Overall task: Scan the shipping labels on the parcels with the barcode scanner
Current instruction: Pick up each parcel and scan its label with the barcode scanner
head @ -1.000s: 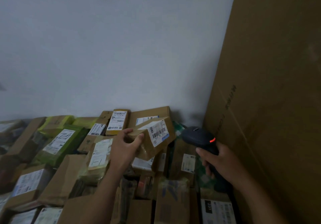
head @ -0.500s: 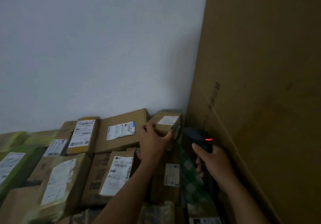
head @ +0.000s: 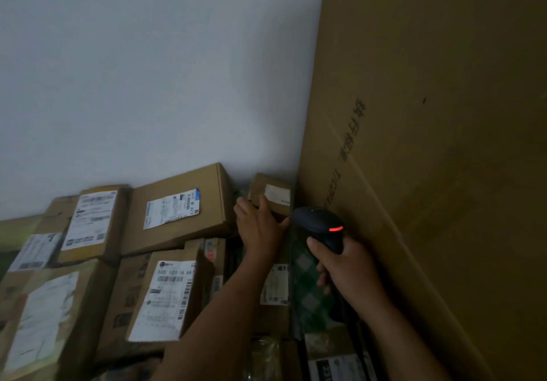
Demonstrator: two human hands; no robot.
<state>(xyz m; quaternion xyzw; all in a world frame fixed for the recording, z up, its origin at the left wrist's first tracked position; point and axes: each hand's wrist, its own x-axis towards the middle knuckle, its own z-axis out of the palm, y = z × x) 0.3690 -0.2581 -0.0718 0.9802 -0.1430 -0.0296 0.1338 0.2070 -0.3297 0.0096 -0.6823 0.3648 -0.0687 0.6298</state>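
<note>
Gripped by the left hand [head: 260, 229] is the small brown cardboard parcel [head: 266, 192] in the far corner; the black barcode scanner [head: 319, 226] is held by the right hand [head: 350, 268] beside it. Since the white label [head: 277, 193] is turned off the scanner's line, a read may be missed.

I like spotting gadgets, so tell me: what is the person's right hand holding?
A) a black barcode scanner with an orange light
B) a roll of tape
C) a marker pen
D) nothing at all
A: the right hand grips the black barcode scanner, whose orange light glows, while the left hand holds the small parcel in the corner.
</note>
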